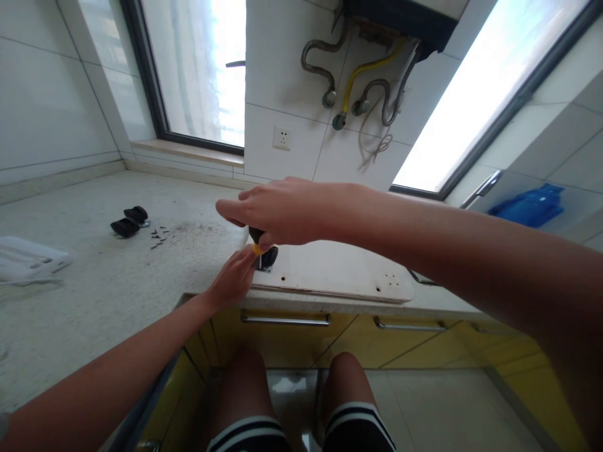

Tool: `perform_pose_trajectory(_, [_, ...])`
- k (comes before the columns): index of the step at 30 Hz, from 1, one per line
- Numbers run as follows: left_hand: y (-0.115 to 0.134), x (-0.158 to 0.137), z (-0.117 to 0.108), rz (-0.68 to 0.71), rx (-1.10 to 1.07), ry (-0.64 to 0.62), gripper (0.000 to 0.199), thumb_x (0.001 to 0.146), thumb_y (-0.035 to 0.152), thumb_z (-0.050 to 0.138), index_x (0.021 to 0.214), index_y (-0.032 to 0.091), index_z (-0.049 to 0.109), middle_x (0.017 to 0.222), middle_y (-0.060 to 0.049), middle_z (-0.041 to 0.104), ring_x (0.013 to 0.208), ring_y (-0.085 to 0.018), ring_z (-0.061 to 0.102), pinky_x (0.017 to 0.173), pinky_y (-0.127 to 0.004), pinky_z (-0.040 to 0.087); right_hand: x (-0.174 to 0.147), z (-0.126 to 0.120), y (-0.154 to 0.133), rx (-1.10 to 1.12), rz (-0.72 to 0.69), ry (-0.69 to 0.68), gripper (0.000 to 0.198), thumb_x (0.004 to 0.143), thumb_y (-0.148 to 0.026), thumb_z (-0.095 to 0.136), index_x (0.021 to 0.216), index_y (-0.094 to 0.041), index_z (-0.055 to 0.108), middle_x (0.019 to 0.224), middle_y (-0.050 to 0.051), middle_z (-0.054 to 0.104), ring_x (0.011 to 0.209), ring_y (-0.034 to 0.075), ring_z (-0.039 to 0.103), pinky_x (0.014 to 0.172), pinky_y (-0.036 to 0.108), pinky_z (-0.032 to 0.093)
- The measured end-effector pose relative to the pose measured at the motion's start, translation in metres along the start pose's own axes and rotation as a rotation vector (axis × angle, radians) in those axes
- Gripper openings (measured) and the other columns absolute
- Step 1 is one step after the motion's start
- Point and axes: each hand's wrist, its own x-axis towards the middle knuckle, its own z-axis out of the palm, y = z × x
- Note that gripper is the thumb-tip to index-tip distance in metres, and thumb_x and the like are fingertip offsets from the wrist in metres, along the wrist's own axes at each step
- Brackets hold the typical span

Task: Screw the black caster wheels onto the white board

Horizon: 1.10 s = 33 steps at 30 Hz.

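My right hand [287, 210] is closed around the black and yellow handle of a screwdriver [257, 235], held upright with its shaft pointing down. Under it, a black caster wheel [269, 257] with a metal plate sits at the left end of a white board [330, 270]. My left hand [235, 276] pinches at the caster, close to the screwdriver's shaft; its fingertips are partly hidden. Holes show along the board's front edge. Two more black casters [129, 223] lie on the counter to the left, beside several small dark screws [159, 236].
The pale speckled counter [117, 301] turns a corner at left, where a white plastic device [31, 260] with a cable lies. Yellow drawers with metal handles [285, 320] are below. Behind are a wall socket [281, 138], hoses under a heater, and a blue bag [530, 206] at right.
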Motion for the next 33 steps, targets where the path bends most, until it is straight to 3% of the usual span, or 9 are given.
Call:
perform_pose_trajectory(4, [0.000, 0.001, 0.001, 0.023, 0.008, 0.024, 0.047, 0.097, 0.006, 0.045, 0.135, 0.020, 0.069, 0.109, -0.010, 0.076, 0.099, -0.028, 0.071, 0.093, -0.041, 0.060, 0.001, 0.000, -0.003, -0.063, 0.144, 0.104, 0.051, 0.116, -0.058, 0.054, 0.145, -0.015, 0.059, 0.113, 0.017, 0.080, 0.112, 0.034, 0.076, 0.084, 0.040, 0.053])
perform_pose_trajectory(6, [0.000, 0.001, 0.001, 0.031, -0.003, 0.023, 0.053, 0.097, 0.005, 0.044, 0.143, 0.020, 0.066, 0.117, -0.012, 0.077, 0.106, -0.029, 0.072, 0.096, -0.042, 0.060, 0.001, 0.000, -0.002, -0.014, 0.207, 0.059, 0.056, 0.115, -0.061, 0.055, 0.144, -0.014, 0.059, 0.109, 0.016, 0.080, 0.107, 0.033, 0.076, 0.080, 0.038, 0.052])
perform_pose_trajectory(10, [-0.001, 0.001, 0.002, 0.048, -0.023, 0.024, 0.056, 0.098, 0.005, 0.043, 0.147, 0.020, 0.064, 0.124, -0.012, 0.077, 0.111, -0.029, 0.073, 0.100, -0.043, 0.060, -0.003, 0.001, 0.001, 0.065, 0.013, 0.004, 0.046, 0.107, -0.045, 0.076, 0.142, -0.020, 0.058, 0.119, 0.010, 0.081, 0.102, 0.027, 0.075, 0.075, 0.033, 0.047])
perform_pose_trajectory(12, [-0.002, 0.000, 0.003, 0.045, -0.020, 0.029, 0.049, 0.097, 0.005, 0.044, 0.137, 0.020, 0.068, 0.117, -0.011, 0.077, 0.106, -0.029, 0.072, 0.097, -0.043, 0.060, -0.006, 0.004, -0.001, 0.007, 0.099, 0.085, 0.042, 0.113, -0.053, 0.063, 0.138, -0.019, 0.062, 0.118, 0.013, 0.080, 0.107, 0.029, 0.075, 0.080, 0.035, 0.049])
perform_pose_trajectory(15, [-0.002, 0.000, 0.003, 0.029, -0.020, 0.026, 0.043, 0.096, 0.006, 0.046, 0.130, 0.020, 0.067, 0.114, -0.011, 0.075, 0.103, -0.029, 0.071, 0.094, -0.042, 0.060, -0.011, 0.008, -0.002, -0.045, 0.280, 0.091, 0.059, 0.114, -0.068, 0.049, 0.134, -0.016, 0.065, 0.114, 0.019, 0.079, 0.110, 0.033, 0.076, 0.085, 0.038, 0.051])
perform_pose_trajectory(20, [-0.001, 0.000, 0.001, 0.028, -0.027, 0.009, 0.042, 0.097, 0.006, 0.044, 0.129, 0.021, 0.067, 0.109, -0.010, 0.074, 0.099, -0.027, 0.071, 0.090, -0.040, 0.059, -0.017, 0.010, 0.001, 0.007, 0.068, 0.042, 0.047, 0.111, -0.056, 0.066, 0.143, -0.022, 0.060, 0.124, 0.015, 0.080, 0.106, 0.027, 0.075, 0.083, 0.034, 0.049])
perform_pose_trajectory(24, [-0.001, 0.001, 0.001, 0.015, -0.041, 0.014, 0.037, 0.096, 0.008, 0.046, 0.124, 0.021, 0.067, 0.112, -0.010, 0.075, 0.102, -0.028, 0.071, 0.094, -0.042, 0.060, -0.016, 0.013, -0.001, -0.003, 0.260, 0.106, 0.055, 0.116, -0.066, 0.048, 0.133, -0.016, 0.066, 0.114, 0.019, 0.080, 0.105, 0.031, 0.075, 0.082, 0.037, 0.049])
perform_pose_trajectory(29, [-0.002, 0.000, 0.002, 0.006, -0.041, 0.018, 0.037, 0.097, 0.009, 0.046, 0.124, 0.022, 0.069, 0.111, -0.010, 0.076, 0.100, -0.028, 0.072, 0.092, -0.041, 0.061, -0.019, 0.015, 0.002, 0.143, 0.072, 0.008, 0.052, 0.109, -0.058, 0.068, 0.142, -0.019, 0.057, 0.113, 0.013, 0.082, 0.093, 0.027, 0.075, 0.071, 0.033, 0.042])
perform_pose_trajectory(33, [-0.006, -0.002, 0.003, 0.008, -0.018, 0.010, 0.029, 0.098, 0.010, 0.047, 0.111, 0.022, 0.070, 0.100, -0.010, 0.076, 0.093, -0.029, 0.072, 0.088, -0.043, 0.061, -0.016, 0.023, -0.006, 0.093, 0.250, 0.144, 0.066, 0.112, -0.075, 0.047, 0.135, -0.015, 0.062, 0.098, 0.017, 0.081, 0.097, 0.034, 0.076, 0.073, 0.036, 0.044])
